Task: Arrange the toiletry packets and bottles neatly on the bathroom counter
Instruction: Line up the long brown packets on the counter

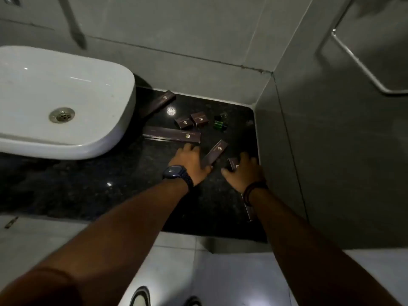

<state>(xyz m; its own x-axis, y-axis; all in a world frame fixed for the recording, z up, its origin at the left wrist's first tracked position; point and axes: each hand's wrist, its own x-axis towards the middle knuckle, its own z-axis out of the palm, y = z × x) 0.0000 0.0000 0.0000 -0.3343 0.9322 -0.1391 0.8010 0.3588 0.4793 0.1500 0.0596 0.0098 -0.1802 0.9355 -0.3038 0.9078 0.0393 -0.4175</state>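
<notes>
Dark brown toiletry packets lie scattered on the black granite counter (pixel 136 186). My left hand (pixel 189 165), wearing a watch, grips the near end of a slanted medium packet (pixel 216 151). My right hand (pixel 242 171) closes over a small packet (pixel 233 163) near the right wall. A long packet (pixel 172 134) lies flat beside the basin. Another long packet (pixel 162 101) lies at an angle at the back. Two small packets (pixel 184 123) (pixel 199 119) sit side by side. A green bottle (pixel 220 124) lies to their right, with a darker bottle (pixel 223 117) behind it.
A white basin (pixel 106 133) fills the counter's left side. Grey tiled walls close in the back and right, with a metal rail (pixel 362 67) on the right one. One more packet (pixel 248 209) is partly hidden under my right forearm. The counter's front edge is below my wrists.
</notes>
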